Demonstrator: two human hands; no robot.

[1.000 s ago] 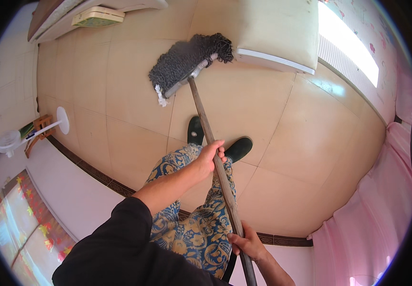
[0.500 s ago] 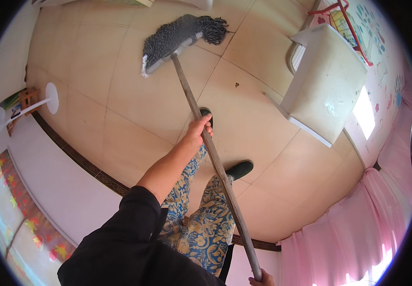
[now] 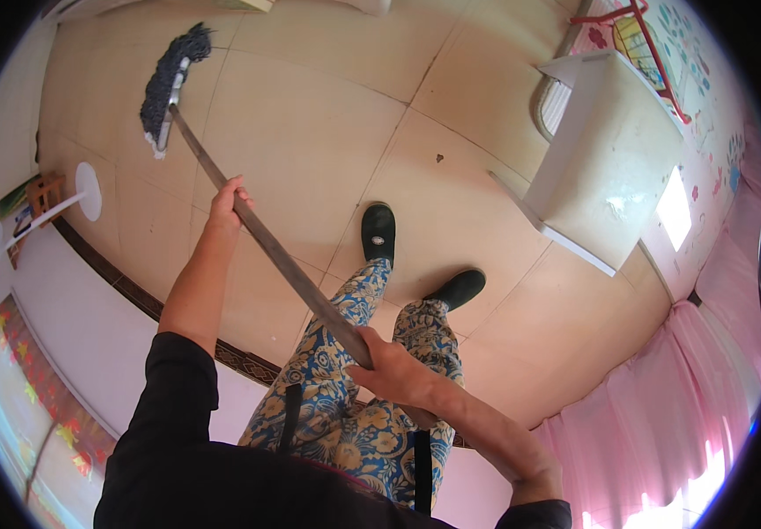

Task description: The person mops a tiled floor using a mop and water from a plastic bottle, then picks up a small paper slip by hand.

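Note:
A mop (image 3: pixel 261 236) with a long wooden handle slants across my body, from the floor at the far left to my waist. Its grey string head (image 3: pixel 169 81), fixed to a pale bar, lies on the tiles. Partway down the handle, my left hand (image 3: pixel 229 201) is closed around the wood. My right hand (image 3: pixel 391 368) grips the handle near its upper end, in front of my thighs; the handle's tip is mostly hidden behind that hand and wrist.
Beige tiled floor (image 3: pixel 310 115) spreads ahead of my dark shoes (image 3: pixel 378 233). To the right stands a white table-like piece (image 3: pixel 601 150), with a red metal frame (image 3: pixel 649 48) behind it. Pink curtains (image 3: pixel 645 406) hang at right. A white stand (image 3: pixel 88 191) is at left.
The mop head has swept from the middle to the far left. My left hand moved left with the handle, and my right hand came up and inward from the lower edge.

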